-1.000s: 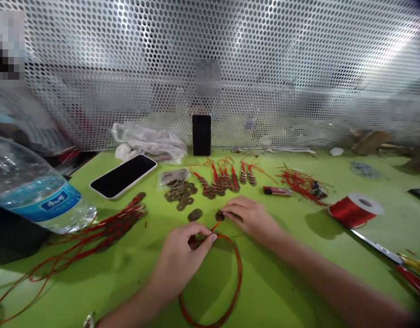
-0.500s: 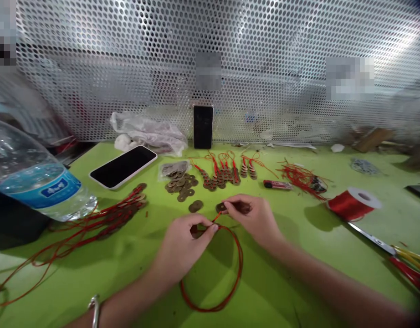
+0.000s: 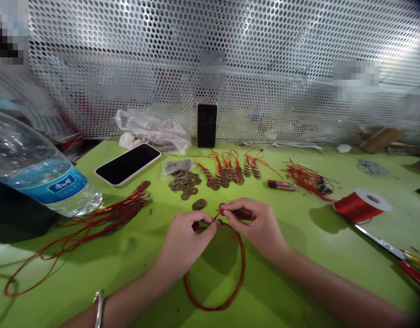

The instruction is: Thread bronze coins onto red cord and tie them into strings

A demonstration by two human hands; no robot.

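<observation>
A looped red cord [image 3: 243, 259] hangs below my hands over the green table. My left hand [image 3: 187, 237] pinches the cord where the loop's strands come together. Just to the right, my right hand [image 3: 253, 223] has thumb and forefinger closed on the cord's upper end. A holed coin [image 3: 222, 206] shows partly behind my right fingertips; I cannot tell whether it is on the cord. Close by lie a few loose coins [image 3: 199, 204], with a pile of coins [image 3: 184, 184] behind them. Finished-looking coin strings with red knots [image 3: 227, 175] lie in a row farther back.
To the left are a water bottle [image 3: 59, 182], a phone [image 3: 128, 165] and a bundle of corded coins [image 3: 124, 209]. Another phone [image 3: 207, 125] stands against the perforated metal screen [image 3: 281, 68]. On the right lie a lighter [image 3: 282, 185], cord scraps [image 3: 305, 177], a red spool [image 3: 358, 206] and scissors [image 3: 384, 246].
My right fingertips have come closer together around the cord's end, and the coin by them is now more covered. The whole view has shifted slightly.
</observation>
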